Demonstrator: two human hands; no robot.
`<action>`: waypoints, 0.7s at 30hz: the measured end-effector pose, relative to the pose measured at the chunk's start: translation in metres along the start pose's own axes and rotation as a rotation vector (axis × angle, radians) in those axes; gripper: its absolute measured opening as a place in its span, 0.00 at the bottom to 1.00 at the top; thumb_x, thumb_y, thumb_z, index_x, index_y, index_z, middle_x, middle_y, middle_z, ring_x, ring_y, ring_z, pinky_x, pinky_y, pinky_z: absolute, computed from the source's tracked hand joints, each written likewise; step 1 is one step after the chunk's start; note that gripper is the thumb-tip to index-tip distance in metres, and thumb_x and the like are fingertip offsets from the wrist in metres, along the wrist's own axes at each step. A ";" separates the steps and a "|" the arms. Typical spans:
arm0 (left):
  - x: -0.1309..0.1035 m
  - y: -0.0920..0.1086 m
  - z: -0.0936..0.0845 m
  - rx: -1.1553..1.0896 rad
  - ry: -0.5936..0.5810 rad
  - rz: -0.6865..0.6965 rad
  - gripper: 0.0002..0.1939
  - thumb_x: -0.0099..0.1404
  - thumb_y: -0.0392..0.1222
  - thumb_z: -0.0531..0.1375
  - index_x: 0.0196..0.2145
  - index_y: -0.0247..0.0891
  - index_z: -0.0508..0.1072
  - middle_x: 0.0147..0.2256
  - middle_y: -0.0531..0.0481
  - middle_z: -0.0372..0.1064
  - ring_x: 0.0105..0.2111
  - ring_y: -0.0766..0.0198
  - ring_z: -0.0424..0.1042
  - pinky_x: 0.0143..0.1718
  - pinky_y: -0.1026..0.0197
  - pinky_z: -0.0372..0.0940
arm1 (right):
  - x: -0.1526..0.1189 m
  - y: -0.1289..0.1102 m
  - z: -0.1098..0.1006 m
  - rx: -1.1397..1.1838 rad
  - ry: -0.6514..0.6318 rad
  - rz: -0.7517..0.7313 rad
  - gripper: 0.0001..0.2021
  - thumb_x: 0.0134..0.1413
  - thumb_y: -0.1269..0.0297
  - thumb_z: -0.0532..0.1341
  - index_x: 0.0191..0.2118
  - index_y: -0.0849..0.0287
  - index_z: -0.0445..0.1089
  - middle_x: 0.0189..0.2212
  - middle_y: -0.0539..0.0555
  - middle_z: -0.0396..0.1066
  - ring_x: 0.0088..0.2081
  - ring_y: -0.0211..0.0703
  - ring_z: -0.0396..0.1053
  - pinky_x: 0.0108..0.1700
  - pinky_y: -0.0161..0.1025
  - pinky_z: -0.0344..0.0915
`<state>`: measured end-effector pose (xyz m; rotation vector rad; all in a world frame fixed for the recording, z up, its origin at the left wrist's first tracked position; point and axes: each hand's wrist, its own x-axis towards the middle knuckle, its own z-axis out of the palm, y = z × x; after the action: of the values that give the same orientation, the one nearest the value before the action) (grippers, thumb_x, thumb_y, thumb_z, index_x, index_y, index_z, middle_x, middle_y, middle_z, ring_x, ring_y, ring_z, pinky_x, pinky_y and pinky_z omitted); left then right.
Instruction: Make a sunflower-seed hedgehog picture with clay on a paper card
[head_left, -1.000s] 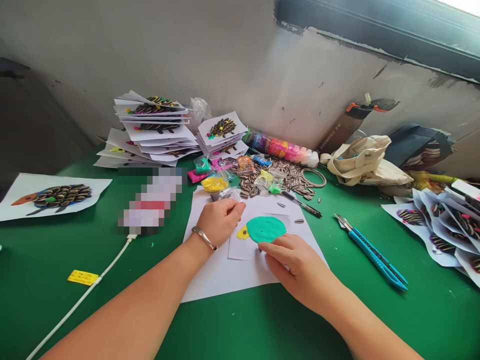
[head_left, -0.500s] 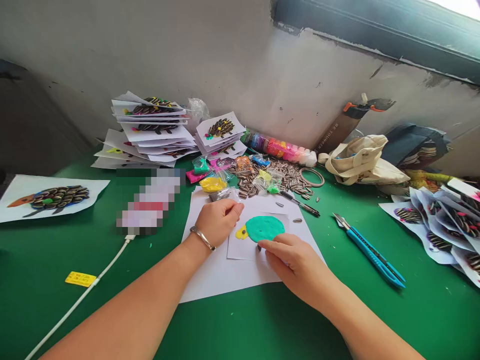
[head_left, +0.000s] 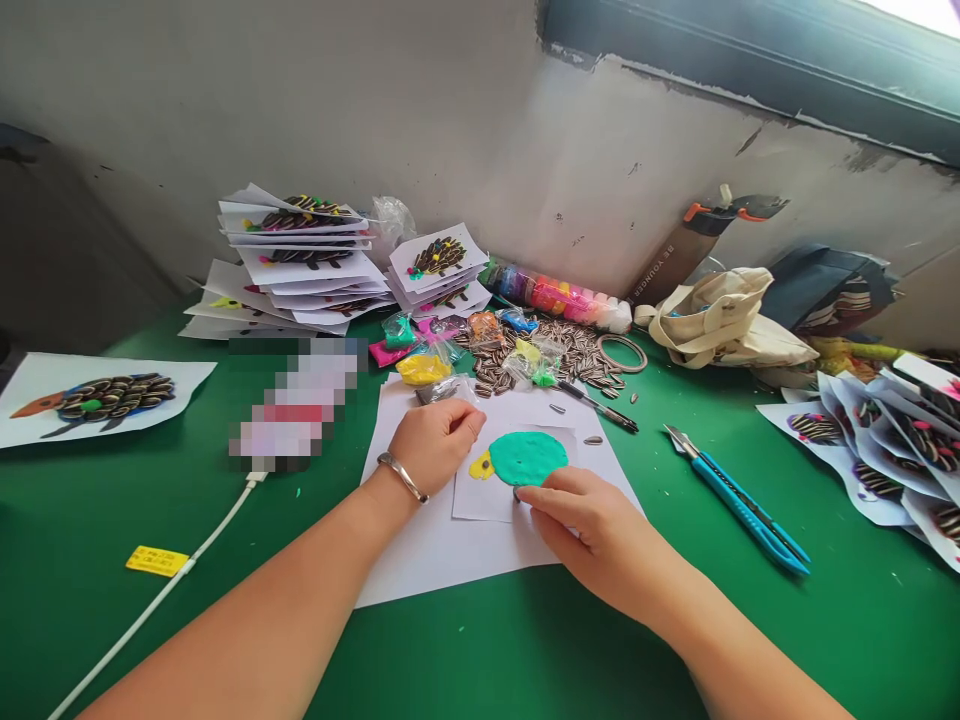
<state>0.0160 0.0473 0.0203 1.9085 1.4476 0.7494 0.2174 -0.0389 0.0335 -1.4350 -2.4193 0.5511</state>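
Observation:
A small white card [head_left: 480, 507] bears a flattened teal clay oval [head_left: 529, 458] with a yellow clay head [head_left: 478, 464] and a dark eye at its left end. My right hand [head_left: 592, 515] presses its outstretched index fingertip on a small dark clay piece [head_left: 516, 494] at the oval's lower edge; thumb and index are slightly apart. By the card's upper left, my left hand [head_left: 433, 440] is closed, thumb against curled fingers; whatever it may hold is hidden. A larger white sheet [head_left: 427, 565] lies under the card.
Behind the hands lie bagged clay [head_left: 424, 370], striped sunflower seeds [head_left: 577, 345], a pen [head_left: 600, 408] and a tape ring [head_left: 622, 352]. A blue utility knife [head_left: 742, 500] with its blade out lies right. Stacked seed pictures [head_left: 315, 290] stand back left; a white cable [head_left: 157, 610] crosses the left.
Both hands stay nearly in place. The right index fingertip still presses the dark piece, now covering slightly more of it. The whole view shifts slightly left.

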 end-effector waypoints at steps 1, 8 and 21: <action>0.000 0.000 0.000 0.004 -0.001 0.002 0.15 0.62 0.48 0.53 0.23 0.40 0.72 0.22 0.54 0.71 0.23 0.65 0.69 0.26 0.64 0.59 | 0.000 -0.001 0.000 -0.030 -0.021 -0.017 0.13 0.59 0.72 0.51 0.43 0.54 0.69 0.29 0.53 0.65 0.33 0.42 0.62 0.33 0.38 0.58; 0.001 -0.002 0.001 0.025 -0.006 0.003 0.14 0.62 0.48 0.53 0.26 0.41 0.74 0.23 0.54 0.72 0.24 0.64 0.69 0.26 0.64 0.60 | -0.002 -0.011 -0.005 -0.213 -0.113 -0.098 0.12 0.60 0.73 0.50 0.42 0.58 0.68 0.28 0.54 0.64 0.33 0.44 0.60 0.36 0.41 0.57; 0.001 0.001 -0.001 0.025 -0.023 -0.018 0.13 0.62 0.48 0.53 0.29 0.41 0.75 0.25 0.54 0.73 0.25 0.63 0.70 0.28 0.63 0.60 | -0.003 -0.013 -0.010 -0.236 -0.142 -0.093 0.10 0.59 0.73 0.51 0.40 0.56 0.68 0.30 0.53 0.64 0.33 0.43 0.60 0.34 0.39 0.56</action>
<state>0.0161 0.0483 0.0216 1.9142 1.4652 0.7019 0.2127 -0.0457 0.0484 -1.4037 -2.7250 0.3662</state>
